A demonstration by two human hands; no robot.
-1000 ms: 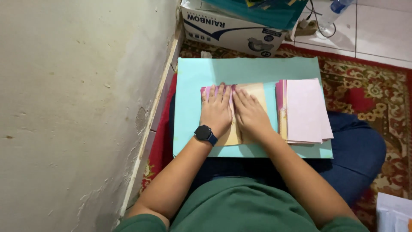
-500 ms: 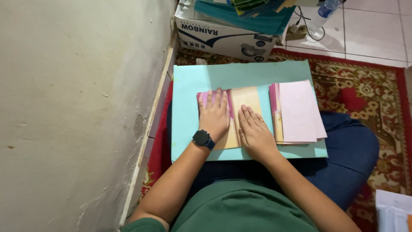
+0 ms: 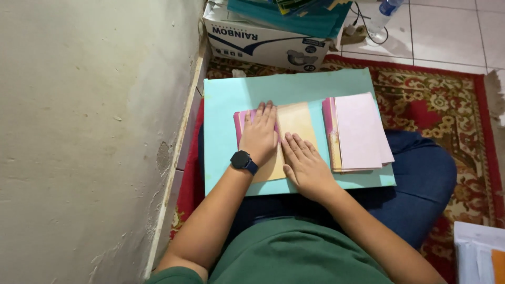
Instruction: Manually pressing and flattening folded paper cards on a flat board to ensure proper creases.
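Paper stack (image 3: 360,131) beside folded sheet (image 3: 297,123)

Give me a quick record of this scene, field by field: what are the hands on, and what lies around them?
Left hand: flat on a folded tan paper sheet, fingers spread, dark wristwatch on the wrist
Right hand: flat on the same sheet, lower right part
Work surface: light blue board across the lap
Beside it: stack of pink paper sheets, to the right on the board
Floor: red patterned rug
Behind: cardboard box against the wall
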